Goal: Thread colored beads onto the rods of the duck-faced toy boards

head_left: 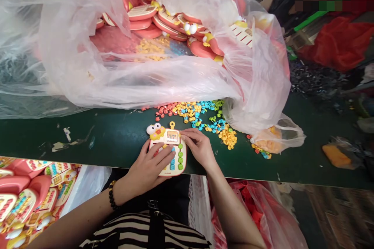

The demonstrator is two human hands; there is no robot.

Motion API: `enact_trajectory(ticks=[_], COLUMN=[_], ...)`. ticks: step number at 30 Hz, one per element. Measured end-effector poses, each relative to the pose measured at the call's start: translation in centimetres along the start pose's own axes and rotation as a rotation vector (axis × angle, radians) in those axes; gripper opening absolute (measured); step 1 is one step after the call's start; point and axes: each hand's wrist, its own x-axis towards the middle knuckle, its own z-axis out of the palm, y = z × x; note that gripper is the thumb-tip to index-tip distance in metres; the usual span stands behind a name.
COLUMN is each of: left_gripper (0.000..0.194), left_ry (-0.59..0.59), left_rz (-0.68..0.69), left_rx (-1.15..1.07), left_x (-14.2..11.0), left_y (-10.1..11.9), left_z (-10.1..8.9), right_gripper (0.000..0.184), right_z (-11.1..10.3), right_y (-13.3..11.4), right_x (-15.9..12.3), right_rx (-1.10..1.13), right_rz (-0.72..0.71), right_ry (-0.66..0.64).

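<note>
Cream-and-pink plastic duck-topped toy keypad (171, 140) lying at the edge of the dark green workbench (102, 146), left hand (149, 167) spread across its lower buttons, right hand (198, 148) pinching its upper corner, together steadying it, with loose multicoloured plastic pegs (193, 113) just within reach.

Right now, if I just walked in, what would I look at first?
The big plastic bag full of pink duck toys fills the top of the view. Just below it, bright pegs lie scattered on the green table. At the table's front edge, the left hand and right hand rest on a duck toy.
</note>
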Motion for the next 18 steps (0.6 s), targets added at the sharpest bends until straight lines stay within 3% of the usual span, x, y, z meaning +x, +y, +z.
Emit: enact_trajectory(ticks=[7, 13, 18], left_gripper=[0.056, 0.053, 0.055], left_ry=[-0.082, -0.004, 0.074], left_rz=[0.014, 0.015, 0.033], left_rx=[0.073, -0.004, 0.024], left_x=[0.0, 0.1, -0.4], left_y=[-0.1, -0.4, 0.0], left_z=[0.0, 0.1, 0.4], right_gripper=[0.006, 0.008, 0.011], right_z=[-0.9, -0.5, 0.2], right_y=[-0.1, -0.7, -2.0], right_x=[3.4, 4.3, 3.8], right_rx=[0.162, 0.178, 0.169], right_rz=[0.301, 0.393, 0.31], right_ry=[-0.279, -0.258, -0.242])
